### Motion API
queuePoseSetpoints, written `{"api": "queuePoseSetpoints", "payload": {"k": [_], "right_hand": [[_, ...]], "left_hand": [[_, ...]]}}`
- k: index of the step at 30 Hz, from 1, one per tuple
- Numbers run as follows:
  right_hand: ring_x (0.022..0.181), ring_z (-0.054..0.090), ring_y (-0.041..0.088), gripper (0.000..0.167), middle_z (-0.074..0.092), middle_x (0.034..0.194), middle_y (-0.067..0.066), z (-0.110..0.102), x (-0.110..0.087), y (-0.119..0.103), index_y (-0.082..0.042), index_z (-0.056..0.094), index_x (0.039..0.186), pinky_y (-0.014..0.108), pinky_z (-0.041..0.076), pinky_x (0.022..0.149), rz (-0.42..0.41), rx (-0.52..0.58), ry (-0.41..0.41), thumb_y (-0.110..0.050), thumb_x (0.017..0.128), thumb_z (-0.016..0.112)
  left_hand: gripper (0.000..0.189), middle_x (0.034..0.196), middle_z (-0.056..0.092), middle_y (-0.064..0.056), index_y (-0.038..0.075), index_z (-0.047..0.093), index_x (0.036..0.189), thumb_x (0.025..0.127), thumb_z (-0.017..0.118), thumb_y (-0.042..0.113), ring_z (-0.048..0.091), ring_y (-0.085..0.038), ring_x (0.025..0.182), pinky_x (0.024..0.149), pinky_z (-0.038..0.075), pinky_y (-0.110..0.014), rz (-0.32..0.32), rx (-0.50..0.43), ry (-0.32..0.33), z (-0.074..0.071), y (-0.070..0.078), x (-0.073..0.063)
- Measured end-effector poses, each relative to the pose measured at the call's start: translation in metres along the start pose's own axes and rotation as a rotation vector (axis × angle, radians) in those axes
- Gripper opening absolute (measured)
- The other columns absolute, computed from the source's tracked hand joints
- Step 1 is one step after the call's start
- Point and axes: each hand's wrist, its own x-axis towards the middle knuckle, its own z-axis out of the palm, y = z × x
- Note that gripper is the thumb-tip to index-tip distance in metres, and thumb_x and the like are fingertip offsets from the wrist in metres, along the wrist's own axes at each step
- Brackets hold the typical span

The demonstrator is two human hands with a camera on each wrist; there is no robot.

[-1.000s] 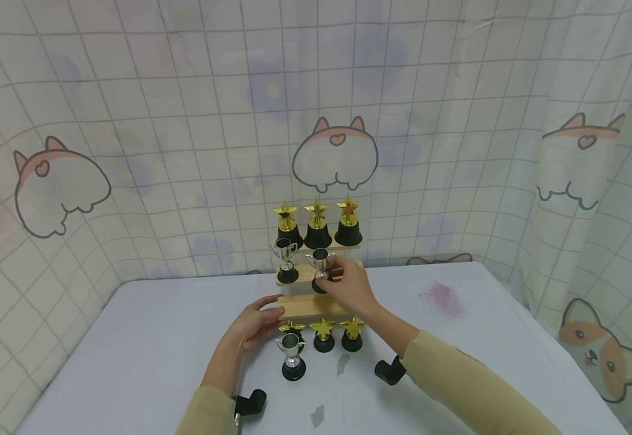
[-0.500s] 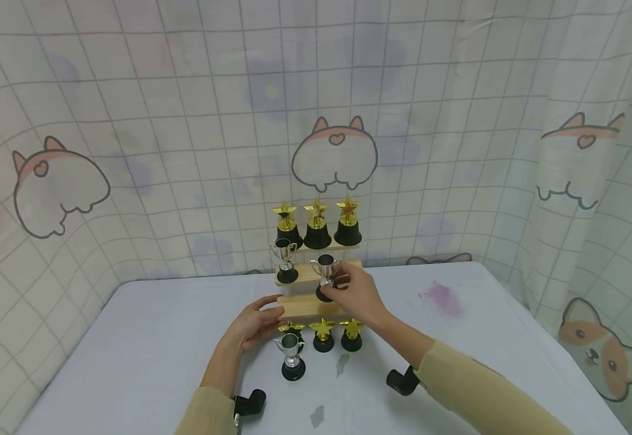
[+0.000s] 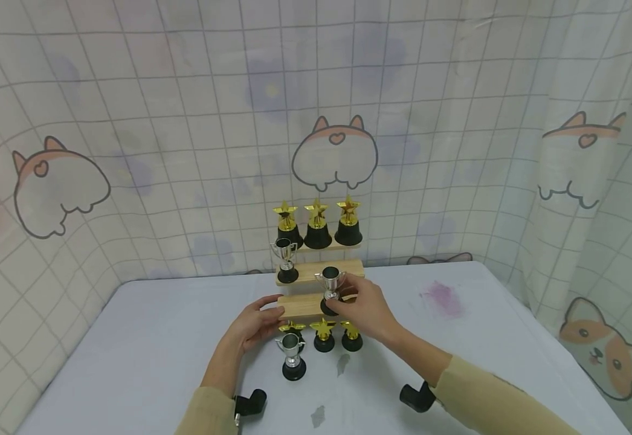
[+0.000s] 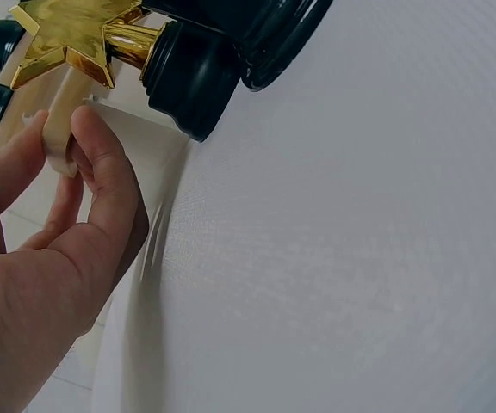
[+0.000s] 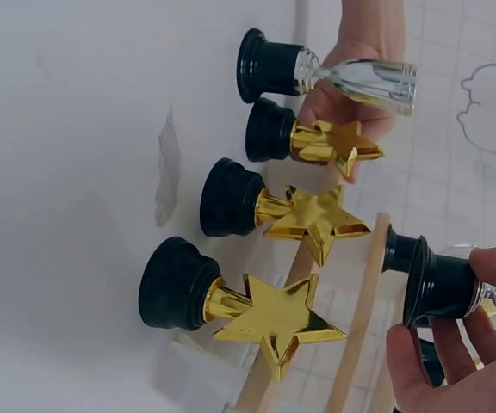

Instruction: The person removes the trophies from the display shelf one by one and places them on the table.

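Note:
My right hand (image 3: 367, 305) holds a small silver two-handled trophy cup (image 3: 330, 278) by its lower part, upright over the lowest wooden shelf (image 3: 299, 307) of a stepped rack. Whether its black base (image 5: 442, 288) touches the shelf, I cannot tell. My left hand (image 3: 253, 326) pinches that shelf's left end between thumb and fingers, as the left wrist view also shows. Another silver trophy cup (image 3: 286, 261) stands at the left of the middle shelf (image 3: 307, 272). Before the rack, gold star trophies (image 3: 323, 329) stand in a row on the table, with a silver trophy cup (image 3: 291, 353) in front of the left one.
On the top shelf (image 3: 343, 246) stand gold star trophies (image 3: 317, 223) with black bases. A patterned curtain (image 3: 202, 121) hangs behind the white-covered table (image 3: 174, 350). Small grey patches (image 3: 318, 415) and a pink stain (image 3: 443, 298) mark the cover.
My right hand has brought the silver trophy cup from the middle shelf forward and slightly right, over the lowest shelf. My left hand stays on the shelf's end.

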Motion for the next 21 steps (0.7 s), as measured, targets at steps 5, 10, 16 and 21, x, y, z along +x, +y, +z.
{"api": "queuePoseSetpoints", "payload": {"k": [5, 10, 16, 21], "right_hand": [[0.101, 0.068, 0.021, 0.02, 0.067, 0.102, -0.001, 0.0, -0.007, -0.001, -0.011, 0.067, 0.105, 0.036, 0.06, 0.088, 0.014, -0.008, -0.018, -0.01, 0.09, 0.08], [0.103, 0.068, 0.021, 0.019, 0.069, 0.104, -0.001, 0.001, -0.014, -0.002, -0.011, 0.067, 0.105, 0.036, 0.06, 0.088, 0.026, -0.011, -0.046, -0.011, 0.09, 0.079], [0.102, 0.068, 0.022, 0.017, 0.07, 0.102, 0.001, 0.001, -0.02, -0.001, -0.011, 0.067, 0.102, 0.035, 0.06, 0.087, 0.019, 0.003, -0.068, -0.012, 0.09, 0.079], [0.099, 0.069, 0.021, 0.017, 0.07, 0.101, 0.002, 0.002, -0.024, -0.001, -0.009, 0.067, 0.102, 0.031, 0.06, 0.086, 0.012, 0.007, -0.072, -0.011, 0.089, 0.079]], "left_hand": [[0.057, 0.123, 0.06, -0.025, -0.004, 0.04, 0.152, 0.1, 0.063, 0.002, 0.069, -0.021, 0.093, 0.082, 0.061, -0.029, 0.014, 0.006, -0.016, 0.0, 0.0, 0.0], [0.058, 0.124, 0.06, -0.025, -0.004, 0.039, 0.152, 0.1, 0.064, 0.003, 0.068, -0.02, 0.094, 0.083, 0.061, -0.03, 0.013, 0.009, -0.02, 0.0, 0.0, 0.0], [0.056, 0.124, 0.06, -0.025, -0.004, 0.04, 0.151, 0.1, 0.064, 0.003, 0.068, -0.02, 0.094, 0.083, 0.061, -0.03, 0.016, 0.014, -0.011, 0.0, -0.001, 0.001], [0.056, 0.123, 0.06, -0.025, -0.003, 0.041, 0.151, 0.1, 0.064, 0.003, 0.069, -0.02, 0.094, 0.083, 0.061, -0.029, 0.013, 0.018, -0.007, 0.0, -0.002, 0.002]]}}
